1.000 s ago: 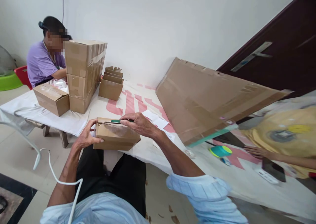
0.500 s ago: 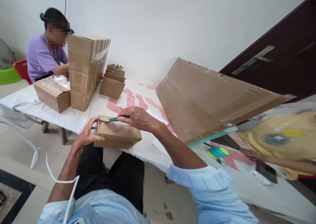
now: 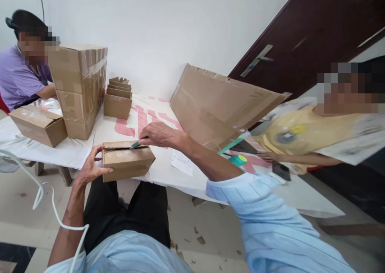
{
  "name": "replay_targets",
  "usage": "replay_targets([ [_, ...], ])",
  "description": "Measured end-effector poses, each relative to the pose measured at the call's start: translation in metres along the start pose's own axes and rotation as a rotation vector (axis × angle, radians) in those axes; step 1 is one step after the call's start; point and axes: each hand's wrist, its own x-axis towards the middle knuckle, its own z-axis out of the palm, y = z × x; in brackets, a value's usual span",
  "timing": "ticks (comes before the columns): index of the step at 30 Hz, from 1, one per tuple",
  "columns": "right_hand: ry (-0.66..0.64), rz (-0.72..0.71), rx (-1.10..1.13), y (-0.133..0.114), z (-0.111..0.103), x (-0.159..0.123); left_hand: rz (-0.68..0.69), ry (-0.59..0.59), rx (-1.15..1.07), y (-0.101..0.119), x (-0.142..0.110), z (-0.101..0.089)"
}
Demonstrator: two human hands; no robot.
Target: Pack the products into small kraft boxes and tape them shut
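A small closed cardboard box (image 3: 129, 169) rests at the table's front edge, just above my lap. My left hand (image 3: 91, 167) is closed around its left end, thumb on the front side and fingers at the far side. In my right hand (image 3: 159, 135) is a green-handled knife (image 3: 135, 144), held from above. Its blade is down at the seam along the top of the box, and the tip is hidden. A dark gap shows along the seam to the left of the knife.
Stacked boxes (image 3: 70, 100) and a single taped box (image 3: 39, 122) stand at left, beside a co-worker in purple. Folded cardboard pieces (image 3: 117, 104) are behind. A large cardboard sheet (image 3: 210, 104) leans at right. Nearby are a green tape roll (image 3: 238, 160), printed paper (image 3: 182, 162) and another person.
The knife has moved right along the box's top seam, and a gap has opened behind it. My view has turned right, showing more of the person in yellow. My left hand keeps its hold.
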Motion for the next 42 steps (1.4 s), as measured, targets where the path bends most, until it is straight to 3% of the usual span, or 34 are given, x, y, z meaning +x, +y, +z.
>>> replay_targets([
  [4, 0.007, 0.097, 0.145, 0.041, 0.001, -0.041, 0.004, -0.006, 0.044, -0.003, 0.001, -0.007],
  [6, 0.109, 0.145, 0.287, 0.06, 0.005, -0.06, 0.005, -0.025, 0.069, -0.003, 0.004, -0.012],
  [8, 0.282, 0.225, 0.401, 0.074, 0.024, -0.071, -0.001, -0.044, 0.099, 0.0, 0.008, -0.016],
  [10, 0.431, 0.326, 0.468, 0.08, 0.059, -0.074, -0.013, -0.071, 0.136, 0.005, 0.012, -0.019],
  [15, 0.501, 0.549, 0.59, 0.055, 0.174, -0.052, -0.045, -0.123, 0.192, 0.01, 0.016, -0.026],
  [18, 0.53, 0.557, 0.615, 0.042, 0.204, -0.036, -0.038, -0.125, 0.206, 0.007, 0.016, -0.03],
  [21, 0.62, 0.533, 0.625, 0.04, 0.188, -0.024, -0.038, -0.127, 0.182, 0.005, 0.016, -0.034],
  [24, 0.725, 0.286, 0.585, 0.032, 0.148, -0.012, -0.044, -0.126, 0.144, 0.002, 0.019, -0.035],
  [27, 0.591, 0.023, 0.5, 0.012, 0.112, -0.006, -0.049, -0.116, 0.11, 0.0, 0.021, -0.034],
  [30, 0.508, -0.072, 0.412, -0.014, 0.094, -0.011, -0.066, -0.094, 0.098, -0.002, 0.02, -0.033],
  [33, 0.563, -0.127, 0.33, -0.035, 0.095, -0.03, -0.079, -0.059, 0.108, -0.004, 0.017, -0.032],
  [37, 0.579, -0.206, 0.218, -0.052, 0.114, -0.055, -0.025, -0.057, 0.098, -0.005, 0.015, -0.028],
  [42, 0.652, -0.183, 0.195, -0.06, 0.134, -0.059, -0.015, -0.055, 0.088, -0.004, 0.013, -0.024],
])
